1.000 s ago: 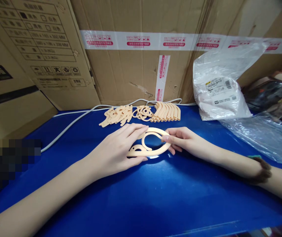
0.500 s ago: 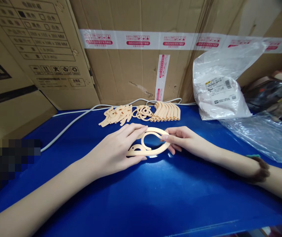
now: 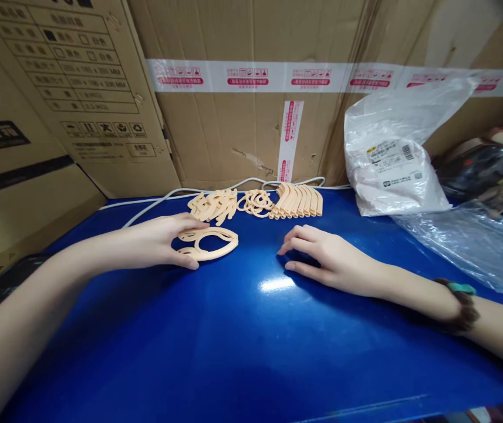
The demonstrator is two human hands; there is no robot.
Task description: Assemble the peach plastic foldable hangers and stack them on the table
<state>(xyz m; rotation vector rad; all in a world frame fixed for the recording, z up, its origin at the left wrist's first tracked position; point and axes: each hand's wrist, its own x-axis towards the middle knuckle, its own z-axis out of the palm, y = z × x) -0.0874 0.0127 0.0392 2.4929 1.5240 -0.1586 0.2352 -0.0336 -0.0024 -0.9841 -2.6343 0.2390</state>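
Observation:
My left hand [image 3: 169, 242] is closed around the left end of a cream plastic folding clothes hanger [image 3: 220, 254]. Its two curved arms are folded together and meet in a point on the right, with a round loop between them. Fingers and thumb hide part of the left end. My right hand [image 3: 321, 255] rests over the blue tabletop with nothing in it, thumb apart from its slightly bent fingers. Behind the hands lie a heap of cream hook-like pieces [image 3: 216, 205], a small pile of cream rings [image 3: 255, 202] and a row of curved cream arms [image 3: 299, 201].
Cardboard boxes [image 3: 233, 126] wall off the back and left of the blue table [image 3: 251, 346]. A white cable [image 3: 154, 202] runs along the rear edge. At the right stand a white plastic bag [image 3: 392, 158] and a clear plastic sheet [image 3: 471, 241].
The hanger has moved left with my left hand, towards the hook-like pieces. My right hand has let go of its right end and stays on the right.

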